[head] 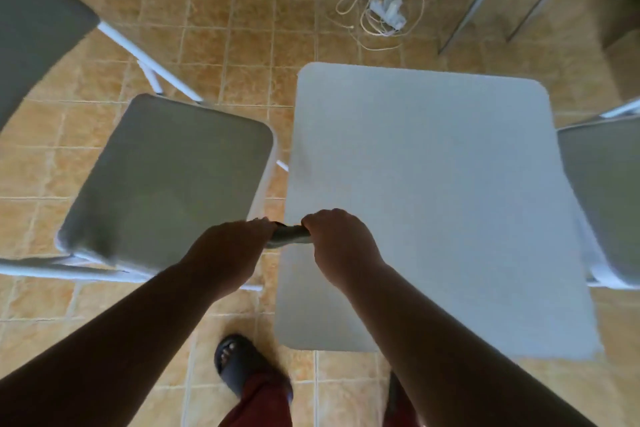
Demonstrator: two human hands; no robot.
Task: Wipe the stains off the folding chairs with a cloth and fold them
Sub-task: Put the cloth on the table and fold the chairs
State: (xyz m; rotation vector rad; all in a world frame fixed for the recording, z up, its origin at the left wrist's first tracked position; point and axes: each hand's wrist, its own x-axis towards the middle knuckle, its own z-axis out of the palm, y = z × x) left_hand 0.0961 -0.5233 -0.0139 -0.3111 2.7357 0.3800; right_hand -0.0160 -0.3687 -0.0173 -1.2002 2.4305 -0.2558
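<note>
- Looking down from the head view: left hand and right hand both clenched on a dark, bunched cloth, stretched between the fists.
- Cloth sits over the near left edge of a white rectangular plastic table.
- Open grey-seated folding chair with white metal frame stands just left of table; a second grey seat at its right.
- Tan tiled floor; dark slipper below.
</note>
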